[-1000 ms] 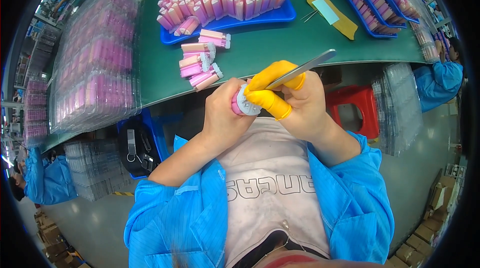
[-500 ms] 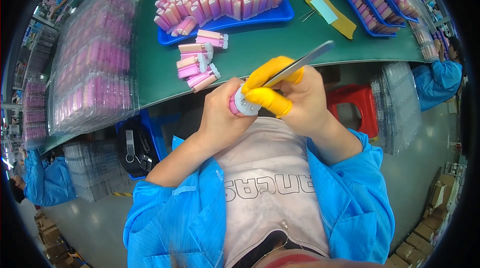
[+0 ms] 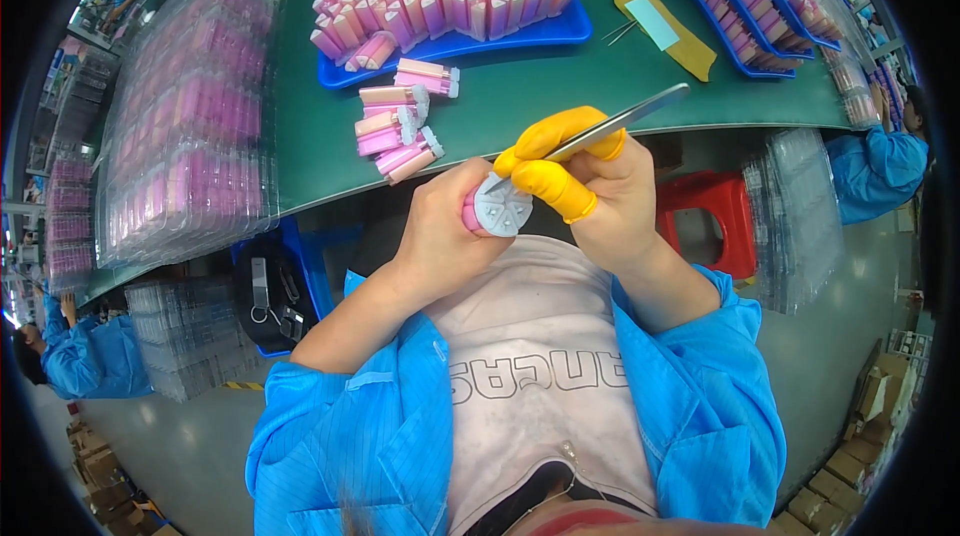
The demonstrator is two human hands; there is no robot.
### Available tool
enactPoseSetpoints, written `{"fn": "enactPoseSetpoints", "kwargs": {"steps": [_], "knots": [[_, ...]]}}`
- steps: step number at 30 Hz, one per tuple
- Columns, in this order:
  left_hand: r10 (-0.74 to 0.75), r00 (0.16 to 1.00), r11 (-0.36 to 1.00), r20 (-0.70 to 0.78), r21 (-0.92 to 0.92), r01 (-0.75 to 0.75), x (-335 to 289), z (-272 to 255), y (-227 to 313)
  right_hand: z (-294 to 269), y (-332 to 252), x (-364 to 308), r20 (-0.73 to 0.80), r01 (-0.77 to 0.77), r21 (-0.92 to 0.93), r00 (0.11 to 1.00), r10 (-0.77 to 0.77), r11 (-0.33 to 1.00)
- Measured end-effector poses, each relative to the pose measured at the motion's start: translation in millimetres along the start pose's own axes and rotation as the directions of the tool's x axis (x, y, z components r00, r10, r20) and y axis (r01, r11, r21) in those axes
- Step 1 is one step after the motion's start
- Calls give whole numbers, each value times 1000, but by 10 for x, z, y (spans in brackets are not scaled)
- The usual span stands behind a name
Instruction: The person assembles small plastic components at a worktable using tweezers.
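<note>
My left hand point(image 3: 443, 228) is wrapped round a pink cylindrical piece with a pale grey round end point(image 3: 504, 208), which faces up and is split into wedge-shaped segments with small metal bits. In my right hand point(image 3: 610, 198), yellow finger covers on the thumb and finger pinch metal tweezers point(image 3: 630, 114). Their tips reach the rim of the grey end; whether they touch it I cannot tell. Beyond my hands, several similar pink and peach pieces with grey ends point(image 3: 408, 158) lie loose on the green table point(image 3: 310, 136).
A blue tray point(image 3: 545, 40) behind them is packed with pink and peach wedge-topped pieces. Stacked clear plastic trays point(image 3: 190, 126) rise on the left. At right are a yellow envelope point(image 3: 690, 54) and blue trays point(image 3: 770, 69). A red stool point(image 3: 735, 226) stands under the table edge.
My right hand and the tweezers have drawn back slightly to the right, uncovering more of the grey end. The left hand keeps its hold, with the grey end turned more into view.
</note>
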State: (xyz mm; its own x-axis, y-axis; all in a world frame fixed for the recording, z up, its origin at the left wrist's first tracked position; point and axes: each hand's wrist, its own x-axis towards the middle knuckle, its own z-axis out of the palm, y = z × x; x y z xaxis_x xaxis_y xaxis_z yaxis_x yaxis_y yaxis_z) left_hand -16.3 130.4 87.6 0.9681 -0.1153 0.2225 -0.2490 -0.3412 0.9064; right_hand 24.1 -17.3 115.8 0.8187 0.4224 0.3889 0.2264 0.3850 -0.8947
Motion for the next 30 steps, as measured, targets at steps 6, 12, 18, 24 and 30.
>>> {"fn": "enactPoseSetpoints", "kwargs": {"steps": [6, 12, 18, 24, 30], "knots": [[30, 999, 999, -17, 13, -29, 0, 21, -9, -16, -46, -13, 5, -60, -63, 998, 61, 996], [11, 1000, 998, -8, -59, -11, -16, 35, -54, -5, -26, -19, -19, -26, -35, 1000, 25, 999], [23, 999, 1000, -34, 3, -23, -1, 41, 19, -18, -29, -29, -3, -48, -58, 999, 48, 997], [6, 1000, 1000, -26, 0, -6, -2, 40, 24, -19, -24, -38, -31, -32, -10, 999, 31, 999], [37, 998, 999, -45, 10, -36, 7, 45, 32, 6, -22, -34, -18, -15, 0, 1000, 15, 1000]]}}
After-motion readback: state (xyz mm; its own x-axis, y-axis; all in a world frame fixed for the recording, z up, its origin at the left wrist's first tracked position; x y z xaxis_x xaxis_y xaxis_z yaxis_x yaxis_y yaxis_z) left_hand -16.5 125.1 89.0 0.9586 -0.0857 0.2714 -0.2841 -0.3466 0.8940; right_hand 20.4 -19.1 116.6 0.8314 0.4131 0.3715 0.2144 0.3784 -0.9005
